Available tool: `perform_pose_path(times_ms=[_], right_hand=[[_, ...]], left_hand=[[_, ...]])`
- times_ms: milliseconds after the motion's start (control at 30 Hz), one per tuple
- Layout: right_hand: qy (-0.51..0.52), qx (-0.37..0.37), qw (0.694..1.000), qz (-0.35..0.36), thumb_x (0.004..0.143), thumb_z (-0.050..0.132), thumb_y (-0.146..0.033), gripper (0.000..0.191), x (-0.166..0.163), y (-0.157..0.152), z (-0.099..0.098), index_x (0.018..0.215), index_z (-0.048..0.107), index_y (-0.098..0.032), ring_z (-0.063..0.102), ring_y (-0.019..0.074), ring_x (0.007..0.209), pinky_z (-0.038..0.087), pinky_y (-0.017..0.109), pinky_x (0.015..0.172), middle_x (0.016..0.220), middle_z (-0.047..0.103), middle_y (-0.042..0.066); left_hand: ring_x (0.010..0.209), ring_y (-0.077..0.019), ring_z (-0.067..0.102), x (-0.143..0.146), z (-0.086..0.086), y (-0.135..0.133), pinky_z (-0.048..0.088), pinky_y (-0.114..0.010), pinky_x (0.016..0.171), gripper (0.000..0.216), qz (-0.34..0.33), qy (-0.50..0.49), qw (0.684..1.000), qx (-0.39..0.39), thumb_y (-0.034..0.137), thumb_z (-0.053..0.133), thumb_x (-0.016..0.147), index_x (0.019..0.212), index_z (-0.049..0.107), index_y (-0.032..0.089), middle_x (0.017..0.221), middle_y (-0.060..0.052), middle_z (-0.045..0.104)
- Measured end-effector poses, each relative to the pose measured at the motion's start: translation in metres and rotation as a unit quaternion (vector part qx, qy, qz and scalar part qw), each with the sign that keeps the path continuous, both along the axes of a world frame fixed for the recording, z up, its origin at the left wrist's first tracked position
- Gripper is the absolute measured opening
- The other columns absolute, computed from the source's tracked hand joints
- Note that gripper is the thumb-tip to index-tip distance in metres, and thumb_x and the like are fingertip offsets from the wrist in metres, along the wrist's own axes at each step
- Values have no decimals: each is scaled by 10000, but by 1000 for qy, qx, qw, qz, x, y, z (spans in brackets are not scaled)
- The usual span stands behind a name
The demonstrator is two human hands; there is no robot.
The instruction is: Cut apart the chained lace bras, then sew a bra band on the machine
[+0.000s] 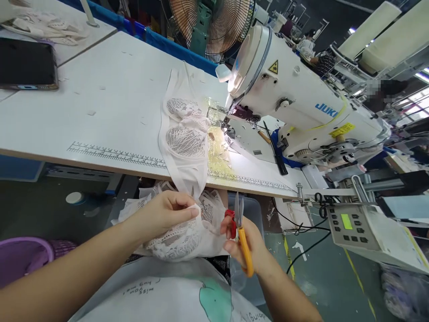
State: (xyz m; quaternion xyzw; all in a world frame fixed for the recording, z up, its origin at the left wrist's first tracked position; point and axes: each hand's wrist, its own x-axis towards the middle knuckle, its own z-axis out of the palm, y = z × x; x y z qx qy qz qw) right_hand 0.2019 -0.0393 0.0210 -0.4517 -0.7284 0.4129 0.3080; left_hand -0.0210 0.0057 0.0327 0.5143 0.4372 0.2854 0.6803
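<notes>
My left hand (167,212) is closed, thumb against fingers, on the edge of a white lace bra (179,239) bunched over my lap below the table edge. In my right hand (250,243) is a pair of scissors (244,246) with an orange handle and a red part at the fingers. Its blades point up and are slightly apart, to the right of the bra. A second white lace bra (186,138) lies on the table, its lower band hanging over the front edge toward my left hand. Whether the two pieces are joined is hidden by my fingers.
A white sewing machine (295,85) stands at the right of the table (110,112), with its control box (351,228) below. Black tweezers (276,152) lie by the machine. A phone (27,62) rests at far left, a fan (214,27) behind, and a purple basket (30,243) lower left.
</notes>
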Motion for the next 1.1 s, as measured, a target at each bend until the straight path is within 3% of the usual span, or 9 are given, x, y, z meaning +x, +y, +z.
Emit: perform_pose_path(times_ms=[133,233,467,633,733,900,1100], right_hand=[[-70,63,995,31,777,564,-460,273,-13,-3,-3,847,548,-196,566,190,709,438,304,628,775,616,61],[-137,78,987,41,777,563,-443,253,-22,-4,-9,735,522,-197,519,174,617,395,282,560,656,561,37],[-164,44,983,69,674,528,-689,497,-16,2,7,672,424,-203,410,132,536,307,250,495,637,482,-2],[-144,77,983,88,632,499,-764,570,-18,-1,3,717,463,-201,455,157,585,329,269,537,674,521,23],[-186,90,977,54,662,456,-765,564,-18,-2,2,664,432,-202,423,147,538,298,263,495,628,503,25],[-309,141,941,-9,742,425,-699,516,-12,-2,13,659,449,-191,426,142,514,272,251,479,589,500,20],[-380,196,903,-33,779,378,-683,538,-14,-3,23,662,502,-173,500,154,539,274,243,479,587,529,28]], left_hand=[[775,-225,593,-5,2,-2,473,-298,667,250,19,23,999,-14,413,660,652,690,701,170,733,-60,666],[782,-235,619,-8,5,-5,492,-312,692,266,30,12,999,-17,426,672,643,706,725,173,740,-71,701],[610,-158,582,-15,10,-14,454,-246,577,186,41,21,999,4,352,681,659,647,716,169,631,-40,678],[731,-183,609,-16,7,-15,464,-263,677,179,33,0,999,-2,329,634,707,676,706,168,743,-58,704],[638,-164,563,-15,7,-18,436,-248,597,180,81,86,991,56,320,606,698,645,666,159,654,-39,659],[500,-123,437,-10,12,-24,333,-229,477,226,128,269,934,200,294,482,721,553,563,166,499,6,511],[436,-101,369,-3,15,-23,280,-220,435,248,118,317,890,304,242,393,706,484,477,173,437,33,407]])
